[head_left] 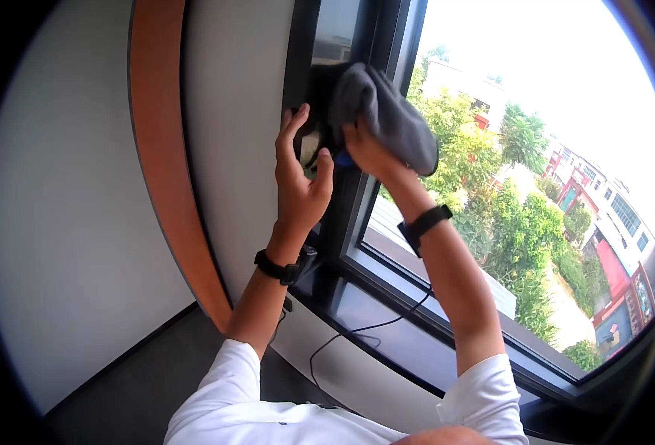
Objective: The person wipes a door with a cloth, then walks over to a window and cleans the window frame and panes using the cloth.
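Observation:
A grey cloth (390,111) is bunched up against the dark window frame (351,211), near the top middle. My right hand (368,150) grips the cloth from below, with its fingers pressed into the folds. To the left, my left hand (303,174) is raised with thumb and fingers spread apart, holding nothing, close to the frame's left edge. Something dark lies behind the cloth between my hands, and I cannot make out what it is. Both wrists wear black bands.
The window glass (483,200) shows trees and buildings outside. A thin black cable (364,328) runs over the dark sill (357,300) and hangs down. A white wall (68,185) with an orange strip (166,141) stands at the left, above the dark floor.

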Motion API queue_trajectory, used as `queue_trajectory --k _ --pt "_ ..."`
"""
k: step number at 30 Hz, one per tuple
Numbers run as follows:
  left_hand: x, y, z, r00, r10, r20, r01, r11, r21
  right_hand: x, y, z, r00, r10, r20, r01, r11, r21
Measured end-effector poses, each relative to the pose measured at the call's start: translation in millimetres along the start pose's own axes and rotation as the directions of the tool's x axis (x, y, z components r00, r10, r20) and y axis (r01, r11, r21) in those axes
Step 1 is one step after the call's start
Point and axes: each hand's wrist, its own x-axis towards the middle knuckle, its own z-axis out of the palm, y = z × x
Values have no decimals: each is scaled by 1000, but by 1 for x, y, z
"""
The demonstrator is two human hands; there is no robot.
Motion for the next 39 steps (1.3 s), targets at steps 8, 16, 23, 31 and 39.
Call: queue_trajectory --k 8,16,23,31,39 --pt "-54 23 16 990 -136 -37 87 800 -593 4 -5 8 995 -47 85 41 997 67" --pt "-92 -11 45 967 -200 159 247 888 -388 52 -17 38 920 216 328 -198 976 -88" --pt "-109 -49 94 993 17 121 0 990 -139 116 120 30 821 -568 68 551 754 -357" --pt "-141 -82 125 971 37 237 -10 993 -117 174 131 -72 966 93 241 -105 994 36" --pt "-142 -82 139 983 19 185 21 978 -209 155 180 -259 974 206 88 -45 564 -824"
